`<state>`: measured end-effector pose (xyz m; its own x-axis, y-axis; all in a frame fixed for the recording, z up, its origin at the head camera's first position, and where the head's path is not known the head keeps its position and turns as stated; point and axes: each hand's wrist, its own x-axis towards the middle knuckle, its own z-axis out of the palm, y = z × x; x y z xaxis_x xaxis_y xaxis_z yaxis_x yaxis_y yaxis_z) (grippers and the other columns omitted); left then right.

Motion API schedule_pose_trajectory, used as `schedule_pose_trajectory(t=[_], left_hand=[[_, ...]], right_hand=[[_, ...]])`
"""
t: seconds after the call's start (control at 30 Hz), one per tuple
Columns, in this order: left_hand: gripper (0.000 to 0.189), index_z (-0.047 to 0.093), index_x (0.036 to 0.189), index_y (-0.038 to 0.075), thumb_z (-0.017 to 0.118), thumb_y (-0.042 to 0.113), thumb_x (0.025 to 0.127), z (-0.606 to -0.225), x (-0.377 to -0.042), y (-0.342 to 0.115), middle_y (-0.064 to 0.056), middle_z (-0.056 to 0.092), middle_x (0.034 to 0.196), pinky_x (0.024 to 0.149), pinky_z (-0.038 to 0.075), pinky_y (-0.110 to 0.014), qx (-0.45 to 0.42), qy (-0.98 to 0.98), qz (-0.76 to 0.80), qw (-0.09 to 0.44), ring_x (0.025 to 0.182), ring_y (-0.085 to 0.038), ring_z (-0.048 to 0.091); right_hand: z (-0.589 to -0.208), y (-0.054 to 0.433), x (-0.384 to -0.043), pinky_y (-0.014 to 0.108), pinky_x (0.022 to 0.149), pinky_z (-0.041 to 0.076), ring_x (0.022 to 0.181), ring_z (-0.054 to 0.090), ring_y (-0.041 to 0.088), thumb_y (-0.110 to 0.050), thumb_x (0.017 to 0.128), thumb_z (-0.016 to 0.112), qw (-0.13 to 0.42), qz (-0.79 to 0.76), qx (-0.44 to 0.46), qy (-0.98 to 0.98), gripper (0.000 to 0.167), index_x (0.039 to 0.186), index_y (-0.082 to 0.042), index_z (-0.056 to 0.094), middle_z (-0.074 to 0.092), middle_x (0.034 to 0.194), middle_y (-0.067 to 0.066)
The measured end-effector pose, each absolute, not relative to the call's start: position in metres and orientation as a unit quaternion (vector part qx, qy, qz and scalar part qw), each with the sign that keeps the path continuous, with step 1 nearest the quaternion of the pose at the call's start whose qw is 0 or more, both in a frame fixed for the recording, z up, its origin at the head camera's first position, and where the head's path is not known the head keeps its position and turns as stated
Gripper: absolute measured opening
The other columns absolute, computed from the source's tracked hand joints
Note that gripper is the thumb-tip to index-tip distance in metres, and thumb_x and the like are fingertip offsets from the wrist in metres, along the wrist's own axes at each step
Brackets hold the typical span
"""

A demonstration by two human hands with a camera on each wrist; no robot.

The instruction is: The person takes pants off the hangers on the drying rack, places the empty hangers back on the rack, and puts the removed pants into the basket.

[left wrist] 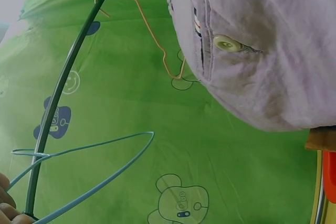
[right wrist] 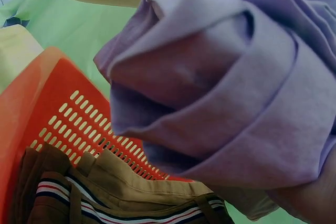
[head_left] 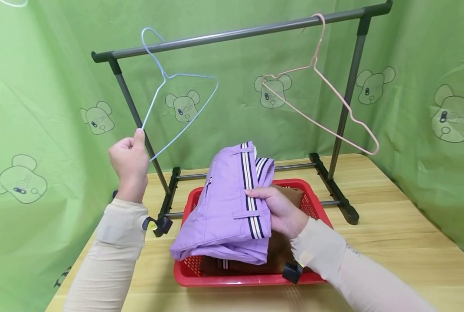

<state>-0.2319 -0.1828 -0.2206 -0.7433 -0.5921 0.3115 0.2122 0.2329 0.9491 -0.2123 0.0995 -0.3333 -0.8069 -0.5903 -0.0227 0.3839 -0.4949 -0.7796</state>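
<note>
My left hand (head_left: 130,162) grips one lower corner of a light-blue wire hanger (head_left: 164,76), thumb pointing up along the wire. The hanger's hook is at the rack's top rail, near its left end. With my right hand (head_left: 282,212) I hold folded purple trousers (head_left: 224,195) by the waistband, thumb on the striped band and the other fingers hidden behind the cloth. The trousers are over a red basket (head_left: 251,281). In the left wrist view a button (left wrist: 227,43) shows on the purple cloth.
Brown clothing (right wrist: 131,187) with a striped waistband lies in the basket. A metal clothes rack (head_left: 232,37) stands behind it on the wooden table (head_left: 388,225). From the rail's right part hangs a pink hanger (head_left: 315,60). A green patterned curtain (head_left: 232,112) surrounds the table's back and sides.
</note>
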Motion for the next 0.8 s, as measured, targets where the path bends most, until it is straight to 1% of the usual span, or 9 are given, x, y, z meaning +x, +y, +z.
schedule_pose_trajectory(t=[0.13, 0.33, 0.53, 0.63, 0.8], left_hand=[[0.045, 0.047, 0.058, 0.012, 0.062, 0.033, 0.096, -0.224, -0.234, -0.183, 0.004, 0.042, 0.055, 0.051, 0.033, -0.023, 0.137, -0.714, -0.603, 0.328, 0.059, -0.012, 0.039], [0.043, 0.050, 0.060, 0.012, 0.061, 0.034, 0.096, -0.231, -0.238, -0.185, 0.003, 0.045, 0.057, 0.055, 0.037, -0.024, 0.140, -0.719, -0.595, 0.332, 0.061, -0.012, 0.042], [0.038, 0.055, 0.064, 0.010, 0.063, 0.031, 0.095, -0.235, -0.240, -0.187, 0.002, 0.047, 0.060, 0.063, 0.039, -0.026, 0.139, -0.718, -0.593, 0.339, 0.063, -0.013, 0.044], [0.036, 0.056, 0.066, 0.011, 0.064, 0.032, 0.094, -0.237, -0.240, -0.187, 0.002, 0.049, 0.062, 0.063, 0.040, -0.025, 0.143, -0.720, -0.593, 0.332, 0.063, -0.013, 0.045], [0.034, 0.058, 0.069, 0.011, 0.063, 0.033, 0.095, -0.239, -0.240, -0.188, 0.001, 0.051, 0.065, 0.060, 0.041, -0.024, 0.147, -0.722, -0.592, 0.326, 0.063, -0.012, 0.045]], right_hand=[[-0.336, 0.097, -0.212, 0.035, 0.088, 0.053, 0.095, 0.068, 0.022, -0.004, 0.093, 0.054, 0.288, -0.849, -0.137, 0.421, 0.016, 0.108, -0.004, 0.056, 0.070, 0.101, 0.009], [-0.339, 0.096, -0.210, 0.035, 0.086, 0.053, 0.094, 0.068, 0.022, -0.003, 0.094, 0.050, 0.285, -0.846, -0.127, 0.432, 0.015, 0.108, -0.003, 0.055, 0.070, 0.099, 0.009], [-0.342, 0.096, -0.211, 0.035, 0.087, 0.053, 0.094, 0.068, 0.022, -0.004, 0.094, 0.052, 0.285, -0.846, -0.132, 0.430, 0.015, 0.108, -0.004, 0.056, 0.070, 0.100, 0.009], [-0.344, 0.098, -0.211, 0.036, 0.088, 0.053, 0.095, 0.068, 0.022, -0.004, 0.094, 0.052, 0.289, -0.846, -0.134, 0.428, 0.016, 0.109, -0.004, 0.056, 0.070, 0.101, 0.009], [-0.345, 0.100, -0.211, 0.037, 0.089, 0.052, 0.097, 0.067, 0.023, -0.004, 0.094, 0.054, 0.296, -0.845, -0.134, 0.425, 0.017, 0.111, -0.004, 0.055, 0.069, 0.103, 0.009]])
